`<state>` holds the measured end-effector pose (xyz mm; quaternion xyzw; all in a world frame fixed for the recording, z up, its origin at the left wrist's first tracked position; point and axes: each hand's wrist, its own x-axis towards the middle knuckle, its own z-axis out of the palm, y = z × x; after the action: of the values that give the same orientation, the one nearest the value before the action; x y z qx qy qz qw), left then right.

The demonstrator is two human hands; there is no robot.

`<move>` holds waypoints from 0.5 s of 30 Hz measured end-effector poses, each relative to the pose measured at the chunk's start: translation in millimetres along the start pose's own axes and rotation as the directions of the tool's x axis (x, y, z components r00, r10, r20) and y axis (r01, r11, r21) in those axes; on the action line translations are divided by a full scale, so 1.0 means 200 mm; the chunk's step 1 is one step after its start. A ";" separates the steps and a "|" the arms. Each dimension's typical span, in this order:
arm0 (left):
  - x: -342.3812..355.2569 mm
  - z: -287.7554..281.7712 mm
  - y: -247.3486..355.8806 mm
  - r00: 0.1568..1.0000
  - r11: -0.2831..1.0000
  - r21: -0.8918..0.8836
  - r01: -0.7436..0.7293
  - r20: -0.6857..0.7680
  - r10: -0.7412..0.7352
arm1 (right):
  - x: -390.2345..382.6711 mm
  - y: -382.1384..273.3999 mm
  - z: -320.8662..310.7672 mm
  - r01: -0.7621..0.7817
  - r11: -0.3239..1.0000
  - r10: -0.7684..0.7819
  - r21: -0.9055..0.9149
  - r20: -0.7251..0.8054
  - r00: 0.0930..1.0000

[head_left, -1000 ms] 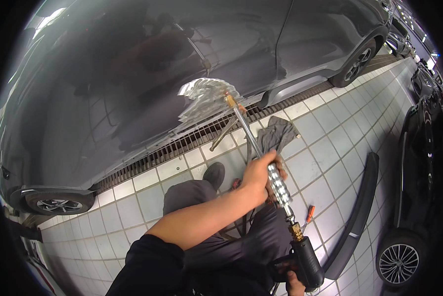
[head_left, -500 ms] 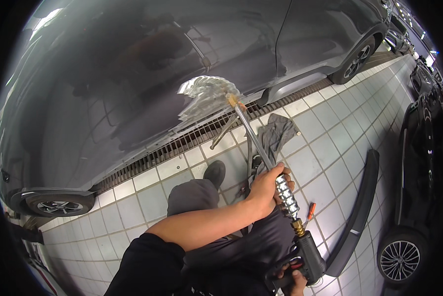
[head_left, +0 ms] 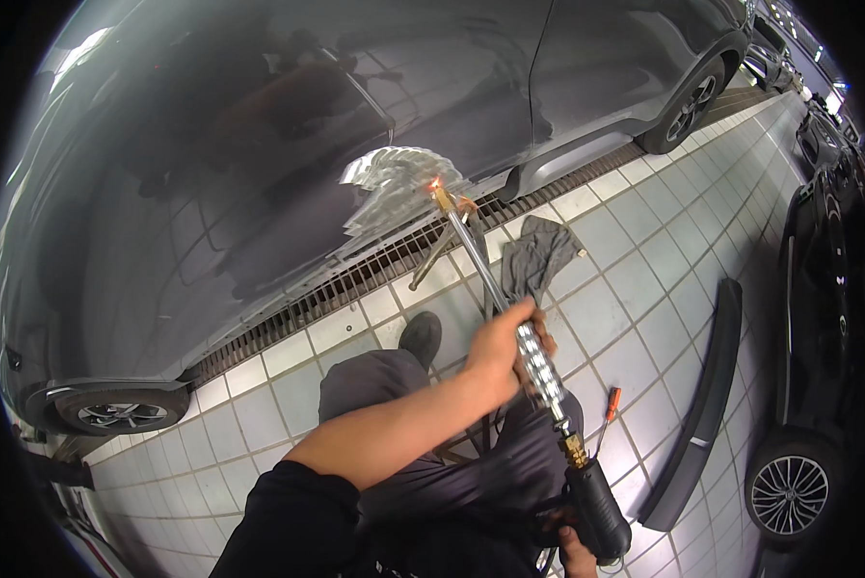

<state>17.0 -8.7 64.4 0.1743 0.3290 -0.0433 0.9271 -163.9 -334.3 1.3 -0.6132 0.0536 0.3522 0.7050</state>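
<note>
Pale floor tiles (head_left: 635, 318) run under us to a long drain grate (head_left: 355, 279) beside a dark grey car (head_left: 259, 164), whose glossy side panel fills the upper half of the view. We are crouched or seated facing it, one shoe (head_left: 421, 337) pointing toward the grate.

Our left hand (head_left: 505, 352) has its fingers closed around the ribbed sliding weight of a long metal pulling tool (head_left: 509, 308), and our right hand (head_left: 577, 549), at the lower edge of the view, seems to hold the black handle at its near end. The tool's tip (head_left: 439, 191) meets the lower door panel and glows orange there. Around that spot a patch of bare, ground metal (head_left: 394, 178) shows where the paint is gone.

We judge the panel work to be partway along: the paint is stripped and the tip is on the metal, but the patch remains raw and unfinished, with no filler or fresh paint on it.

A grey rag (head_left: 538, 255) lies on the tiles near the grate, a small orange-handled tool (head_left: 612, 403) lies by our right knee, and a long dark trim strip (head_left: 707, 405) lies toward the floor's right side beside a black car (head_left: 827, 289).

The right hand is mostly cut off, so its grip is uncertain; any dent in the panel is lost in reflections.
</note>
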 end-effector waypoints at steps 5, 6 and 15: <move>-0.08 -0.05 -0.19 0.995 0.999 0.024 0.038 0.092 -0.040 | -0.02 -0.03 0.00 0.104 0.994 -0.105 -0.032 -0.038 0.994; -0.11 -0.06 -0.24 0.992 0.998 -0.004 0.060 0.110 -0.059 | -0.05 -0.04 0.00 0.114 0.993 -0.116 -0.033 -0.068 0.991; -0.08 -0.05 -0.25 0.995 0.999 0.002 0.043 0.087 -0.043 | -0.08 -0.09 0.08 0.215 0.976 -0.216 -0.028 -0.217 0.952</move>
<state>-11.5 -51.5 52.5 0.1653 0.2920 -0.0711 0.9393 -171.8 -326.0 27.8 -0.6519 0.0631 0.2036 0.7277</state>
